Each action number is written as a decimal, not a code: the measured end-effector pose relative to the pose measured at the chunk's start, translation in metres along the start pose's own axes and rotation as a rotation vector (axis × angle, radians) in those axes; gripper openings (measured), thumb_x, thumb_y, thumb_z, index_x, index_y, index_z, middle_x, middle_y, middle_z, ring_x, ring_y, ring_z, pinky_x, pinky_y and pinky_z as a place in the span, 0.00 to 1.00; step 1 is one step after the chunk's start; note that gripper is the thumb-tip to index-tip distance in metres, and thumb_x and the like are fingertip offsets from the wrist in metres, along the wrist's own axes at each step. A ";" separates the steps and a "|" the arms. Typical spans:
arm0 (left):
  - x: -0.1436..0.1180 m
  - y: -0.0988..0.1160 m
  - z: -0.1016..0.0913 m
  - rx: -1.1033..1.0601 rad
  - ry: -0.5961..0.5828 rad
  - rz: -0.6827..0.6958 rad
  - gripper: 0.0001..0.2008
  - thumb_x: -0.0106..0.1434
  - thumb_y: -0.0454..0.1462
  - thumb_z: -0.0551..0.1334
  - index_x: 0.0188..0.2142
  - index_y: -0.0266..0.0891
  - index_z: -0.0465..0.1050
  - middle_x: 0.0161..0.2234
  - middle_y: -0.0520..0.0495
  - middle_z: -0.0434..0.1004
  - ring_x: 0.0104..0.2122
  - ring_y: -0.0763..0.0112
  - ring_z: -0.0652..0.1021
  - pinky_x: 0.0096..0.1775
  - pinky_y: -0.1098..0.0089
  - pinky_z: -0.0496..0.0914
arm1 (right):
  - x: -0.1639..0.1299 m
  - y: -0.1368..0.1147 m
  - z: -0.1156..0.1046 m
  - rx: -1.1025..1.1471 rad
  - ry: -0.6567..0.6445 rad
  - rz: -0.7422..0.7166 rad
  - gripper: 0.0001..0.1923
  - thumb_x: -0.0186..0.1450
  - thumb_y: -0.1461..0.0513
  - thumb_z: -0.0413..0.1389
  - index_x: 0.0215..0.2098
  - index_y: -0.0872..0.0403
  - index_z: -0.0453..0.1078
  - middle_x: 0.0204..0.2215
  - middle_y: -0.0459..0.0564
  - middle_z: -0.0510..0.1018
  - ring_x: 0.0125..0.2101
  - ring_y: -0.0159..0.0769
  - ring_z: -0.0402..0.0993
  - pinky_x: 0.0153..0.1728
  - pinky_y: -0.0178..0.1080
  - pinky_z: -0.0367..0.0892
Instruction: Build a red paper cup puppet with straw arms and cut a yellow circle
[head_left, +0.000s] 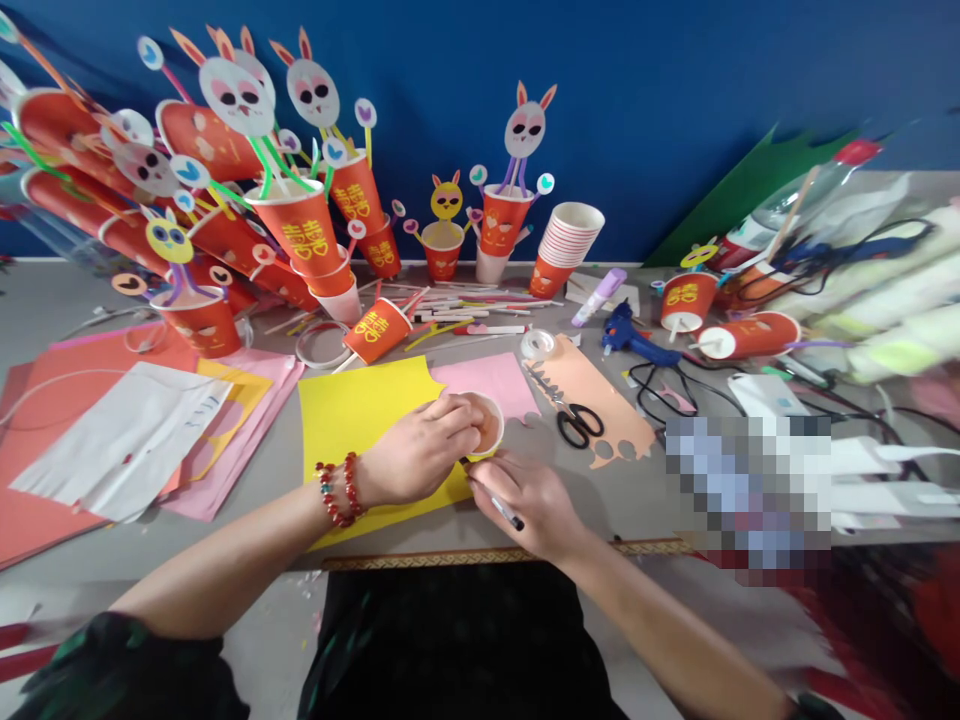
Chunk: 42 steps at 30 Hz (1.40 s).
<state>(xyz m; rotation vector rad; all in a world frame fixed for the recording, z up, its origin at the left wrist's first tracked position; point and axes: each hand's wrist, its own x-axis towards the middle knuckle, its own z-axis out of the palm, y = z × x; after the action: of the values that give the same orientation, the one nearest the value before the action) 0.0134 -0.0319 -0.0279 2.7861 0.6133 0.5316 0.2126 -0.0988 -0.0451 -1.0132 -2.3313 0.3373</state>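
Note:
My left hand (420,445), with red bead bracelets at its wrist, has its fingers closed on a white-rimmed paper cup (493,428). The cup rests at the right edge of a yellow paper sheet (367,405), and my fingers hide part of it. Close beside it, my right hand (536,505) grips a pen (506,512) with a black end. The pen's tip is near the cup's lower edge on the yellow paper. A pink sheet (499,380) with a cut edge lies just behind the cup.
Black-handled scissors (579,425) lie on peach paper (622,420) with cut-outs. Behind stand stacked cups (566,250) and rabbit-faced cup figures (506,220). A blue glue gun (637,335) and cables are at right. Stacked coloured paper (60,430) lies left.

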 end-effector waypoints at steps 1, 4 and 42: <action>0.000 0.000 0.000 -0.004 0.002 -0.001 0.09 0.66 0.28 0.51 0.41 0.38 0.68 0.48 0.39 0.72 0.52 0.56 0.68 0.57 0.52 0.67 | 0.000 0.000 -0.002 0.012 0.003 0.009 0.08 0.67 0.70 0.50 0.34 0.54 0.68 0.26 0.49 0.77 0.27 0.36 0.72 0.29 0.36 0.64; 0.000 0.001 0.000 -0.010 0.001 -0.009 0.09 0.65 0.28 0.51 0.41 0.37 0.68 0.48 0.39 0.72 0.52 0.56 0.68 0.57 0.52 0.67 | -0.001 -0.001 -0.007 0.058 0.017 0.044 0.07 0.69 0.69 0.51 0.36 0.54 0.69 0.27 0.49 0.78 0.29 0.36 0.74 0.31 0.35 0.66; 0.002 0.000 0.000 -0.010 0.004 -0.006 0.12 0.63 0.25 0.51 0.40 0.38 0.69 0.49 0.39 0.73 0.53 0.56 0.69 0.57 0.52 0.67 | -0.014 0.017 -0.010 0.047 0.156 0.217 0.05 0.68 0.68 0.52 0.39 0.52 0.67 0.28 0.50 0.79 0.30 0.38 0.75 0.33 0.38 0.70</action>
<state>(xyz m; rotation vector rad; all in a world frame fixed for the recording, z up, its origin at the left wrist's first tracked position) 0.0152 -0.0309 -0.0267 2.7737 0.6186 0.5382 0.2361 -0.0970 -0.0503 -1.2274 -2.0705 0.3801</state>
